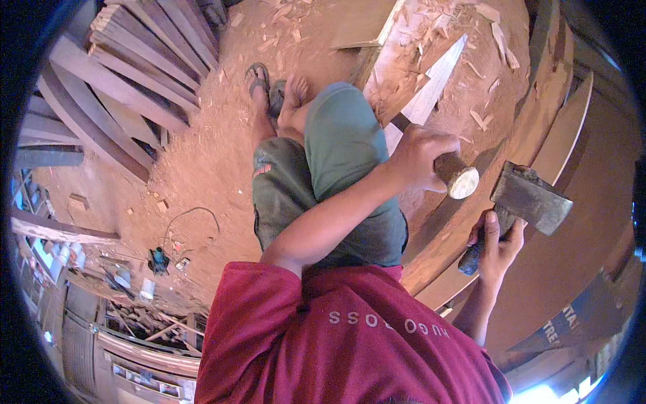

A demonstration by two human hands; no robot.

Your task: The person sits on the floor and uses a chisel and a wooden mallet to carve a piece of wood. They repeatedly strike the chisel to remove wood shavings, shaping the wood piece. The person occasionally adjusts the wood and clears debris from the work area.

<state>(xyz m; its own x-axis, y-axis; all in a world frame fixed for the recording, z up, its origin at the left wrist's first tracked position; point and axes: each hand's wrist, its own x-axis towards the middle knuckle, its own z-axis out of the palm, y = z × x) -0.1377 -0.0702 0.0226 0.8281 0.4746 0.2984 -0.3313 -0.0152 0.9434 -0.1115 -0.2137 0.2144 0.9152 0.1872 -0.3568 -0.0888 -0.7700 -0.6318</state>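
My left hand is wrapped round the thick wooden handle of a chisel. The handle's pale butt end faces back toward me. Its dark shank points away, down to a chipped wooden workpiece beside my knee; the cutting tip is hard to make out. In my right hand is a hammer with a blocky metal head, gripped by its short dark handle. The hammer head is raised to the right of the chisel's butt, apart from it.
Curved wooden planks are stacked at the far left. Wood chips litter the brown ground. A long board runs along the right. A small dark power tool with a cord lies at the left, near a white cup.
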